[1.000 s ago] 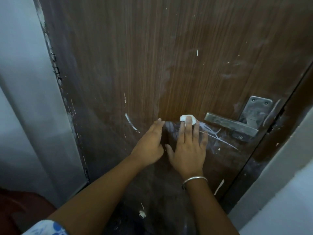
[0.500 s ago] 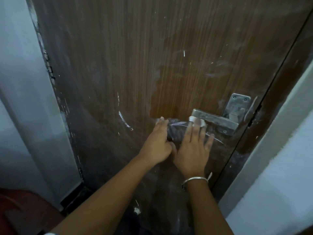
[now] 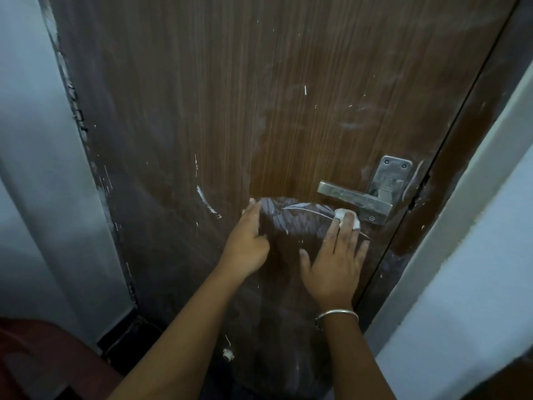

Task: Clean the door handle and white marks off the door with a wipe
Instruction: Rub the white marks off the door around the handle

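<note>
While the left hand (image 3: 248,241) rests open left of the door handle (image 3: 354,199), the right hand (image 3: 334,261), fingers straight, presses the wipe (image 3: 343,215) just below it.

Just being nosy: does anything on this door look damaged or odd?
White streaks and specks litter the brown door, boldest a curved streak left of the handle; the door's left edge looks chipped and ragged.

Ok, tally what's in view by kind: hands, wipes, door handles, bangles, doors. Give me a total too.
hands: 2 (left hand, right hand)
wipe: 1
door handle: 1
bangle: 1
door: 1
total: 6
</note>
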Motion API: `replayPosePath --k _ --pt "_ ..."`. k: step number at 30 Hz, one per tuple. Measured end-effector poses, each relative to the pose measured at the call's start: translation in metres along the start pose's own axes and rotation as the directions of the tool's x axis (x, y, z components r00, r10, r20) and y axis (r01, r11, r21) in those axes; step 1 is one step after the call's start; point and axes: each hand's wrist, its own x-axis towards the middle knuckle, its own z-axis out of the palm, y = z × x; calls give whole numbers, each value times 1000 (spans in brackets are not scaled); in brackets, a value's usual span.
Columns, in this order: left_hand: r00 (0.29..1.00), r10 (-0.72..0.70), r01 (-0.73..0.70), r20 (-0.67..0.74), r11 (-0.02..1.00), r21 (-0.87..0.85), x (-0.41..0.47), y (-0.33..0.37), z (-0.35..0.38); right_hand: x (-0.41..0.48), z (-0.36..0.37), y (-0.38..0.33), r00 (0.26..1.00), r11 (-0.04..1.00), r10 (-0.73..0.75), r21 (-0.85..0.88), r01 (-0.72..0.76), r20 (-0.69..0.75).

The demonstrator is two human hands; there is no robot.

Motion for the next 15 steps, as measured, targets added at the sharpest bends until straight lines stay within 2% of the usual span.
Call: replayPosePath --k 4,12,15 --pt "1000 -13 13 1 1000 -25 -9 -4 4 0 2 -7 999 997 34 67 -35 9" --pt "998 46 -47 -42 999 -20 -11 -2 10 10 6 -25 970 979 -202 -7 205 136" --pt "999 45 -45 -28 999 -8 -11 -4 11 9 5 -20 982 985 -164 -32 168 98"
